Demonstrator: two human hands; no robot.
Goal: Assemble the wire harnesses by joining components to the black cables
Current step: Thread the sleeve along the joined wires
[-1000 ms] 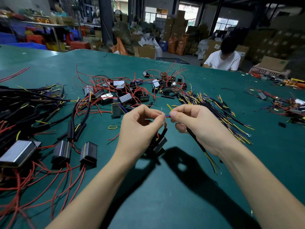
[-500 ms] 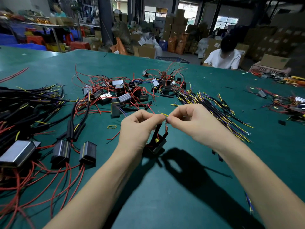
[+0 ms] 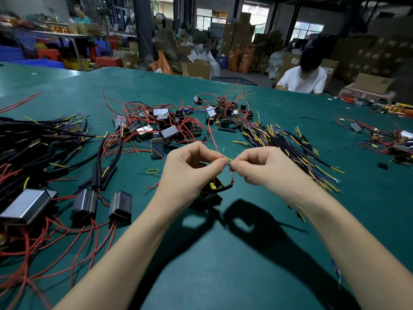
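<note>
Left hand: pinching a bare wire end.
Right hand: pinching yellow wire.
Wire axis: left-right, fingertips nearly touching.
Component: dangling just below.

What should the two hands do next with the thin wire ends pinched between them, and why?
Probably keep twisting the ends together. The left hand and right hand meet fingertip to fingertip on a short yellow wire end, with a bare strand sticking up loose and the small black component dangling below.
</note>
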